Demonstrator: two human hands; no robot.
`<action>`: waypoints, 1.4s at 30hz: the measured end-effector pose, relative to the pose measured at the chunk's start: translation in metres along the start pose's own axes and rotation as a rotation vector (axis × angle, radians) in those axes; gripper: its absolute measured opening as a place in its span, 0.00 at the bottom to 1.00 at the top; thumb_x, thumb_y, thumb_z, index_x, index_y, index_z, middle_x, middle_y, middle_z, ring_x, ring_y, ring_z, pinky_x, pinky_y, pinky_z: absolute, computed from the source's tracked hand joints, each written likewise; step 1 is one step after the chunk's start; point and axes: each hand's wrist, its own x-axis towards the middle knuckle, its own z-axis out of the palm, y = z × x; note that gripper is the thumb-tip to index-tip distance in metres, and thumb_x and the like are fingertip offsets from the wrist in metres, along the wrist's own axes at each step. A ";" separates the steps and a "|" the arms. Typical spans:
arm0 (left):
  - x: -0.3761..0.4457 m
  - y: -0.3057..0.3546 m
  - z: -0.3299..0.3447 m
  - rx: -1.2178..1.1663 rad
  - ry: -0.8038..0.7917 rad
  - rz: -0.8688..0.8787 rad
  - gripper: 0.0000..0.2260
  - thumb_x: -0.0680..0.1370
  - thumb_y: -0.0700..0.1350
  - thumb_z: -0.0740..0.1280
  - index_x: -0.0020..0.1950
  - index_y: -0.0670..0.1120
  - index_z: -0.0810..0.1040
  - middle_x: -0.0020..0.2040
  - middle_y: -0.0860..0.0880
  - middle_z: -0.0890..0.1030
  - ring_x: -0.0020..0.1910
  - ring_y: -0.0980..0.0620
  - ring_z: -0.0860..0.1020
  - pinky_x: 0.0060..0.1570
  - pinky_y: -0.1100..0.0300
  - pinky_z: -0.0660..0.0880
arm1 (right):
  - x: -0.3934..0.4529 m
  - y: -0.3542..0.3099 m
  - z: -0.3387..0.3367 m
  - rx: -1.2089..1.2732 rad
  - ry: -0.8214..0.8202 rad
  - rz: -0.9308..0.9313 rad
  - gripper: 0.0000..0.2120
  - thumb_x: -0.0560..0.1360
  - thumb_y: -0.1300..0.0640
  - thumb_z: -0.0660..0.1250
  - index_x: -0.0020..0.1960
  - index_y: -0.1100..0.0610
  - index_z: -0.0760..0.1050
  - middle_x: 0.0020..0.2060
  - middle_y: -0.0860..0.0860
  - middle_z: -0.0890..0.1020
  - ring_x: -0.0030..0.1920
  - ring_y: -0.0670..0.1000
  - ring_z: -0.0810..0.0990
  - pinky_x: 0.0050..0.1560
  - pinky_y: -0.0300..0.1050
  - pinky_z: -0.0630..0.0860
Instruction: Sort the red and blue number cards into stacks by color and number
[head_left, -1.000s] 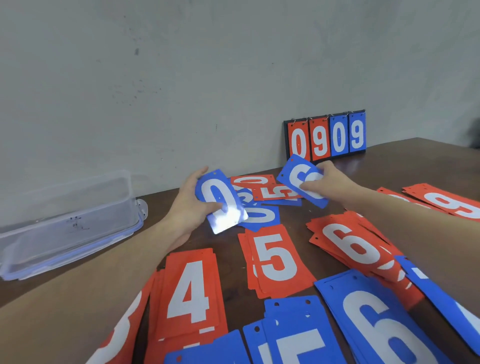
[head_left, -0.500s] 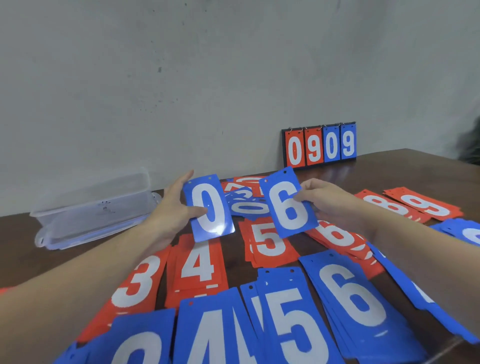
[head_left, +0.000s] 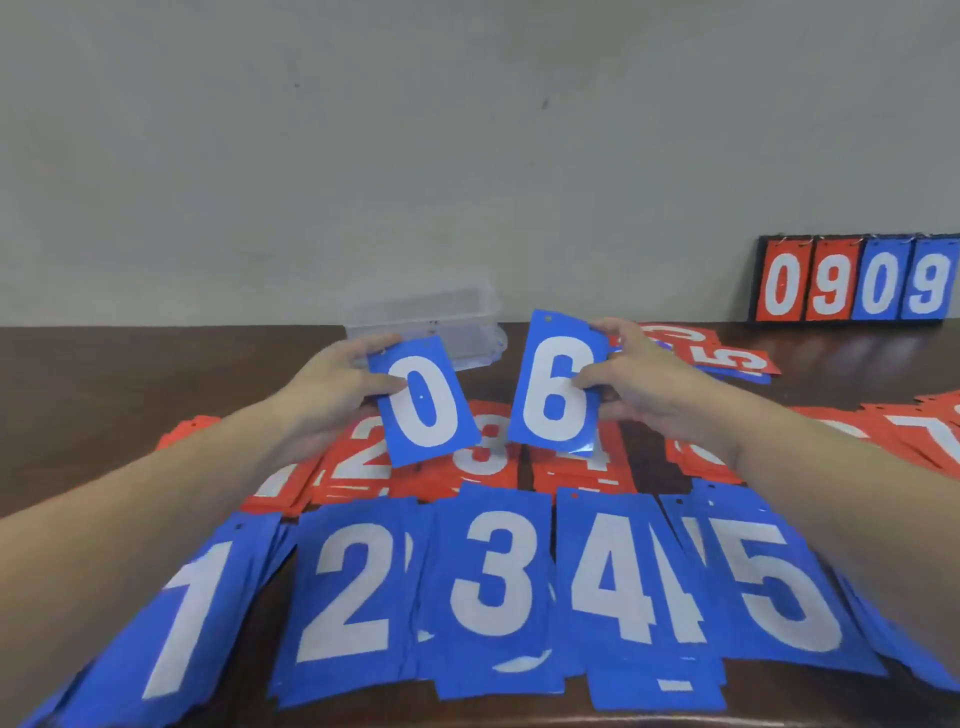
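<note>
My left hand (head_left: 332, 395) holds a blue 0 card (head_left: 421, 402) upright above the table. My right hand (head_left: 639, 384) grips a blue 6 card (head_left: 558, 387) beside it, the two cards nearly touching at their lower corners. Below them a near row of blue stacks reads 1 (head_left: 176, 618), 2 (head_left: 353, 592), 3 (head_left: 493, 571), 4 (head_left: 618, 577) and 5 (head_left: 774, 582). Behind it lie red stacks, with a 2 (head_left: 358, 457), a 3 (head_left: 483, 454) and a 4 (head_left: 582, 467) partly hidden by the held cards.
A clear plastic box (head_left: 431, 322) stands by the wall behind my hands. A scoreboard showing 0909 (head_left: 852, 283) leans on the wall at far right. Loose red and blue cards (head_left: 727, 358) lie beyond my right hand, more red cards (head_left: 914, 431) at the right edge.
My head has turned left and down, so the blue 1 to 5 row now fills the foreground. Both hands keep their cards, now held closer together and more upright.
</note>
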 end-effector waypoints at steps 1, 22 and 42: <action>-0.008 -0.001 -0.016 0.004 0.031 -0.006 0.23 0.79 0.31 0.66 0.72 0.46 0.72 0.57 0.44 0.83 0.49 0.49 0.85 0.49 0.56 0.83 | 0.001 -0.003 0.012 -0.014 -0.022 -0.008 0.25 0.75 0.69 0.69 0.66 0.48 0.67 0.54 0.57 0.84 0.50 0.57 0.86 0.48 0.56 0.84; -0.157 -0.049 -0.214 0.555 0.207 -0.106 0.18 0.78 0.35 0.69 0.58 0.58 0.79 0.50 0.55 0.81 0.44 0.55 0.82 0.43 0.64 0.79 | -0.014 -0.014 0.182 -0.189 -0.355 0.003 0.17 0.79 0.67 0.65 0.65 0.53 0.72 0.50 0.56 0.85 0.41 0.50 0.86 0.33 0.42 0.81; -0.044 -0.026 0.007 0.680 -0.140 0.397 0.16 0.77 0.44 0.72 0.60 0.61 0.75 0.59 0.60 0.77 0.56 0.57 0.77 0.54 0.61 0.77 | -0.062 0.003 -0.026 -0.218 0.020 0.045 0.14 0.81 0.64 0.64 0.63 0.52 0.75 0.52 0.56 0.85 0.47 0.50 0.86 0.45 0.47 0.82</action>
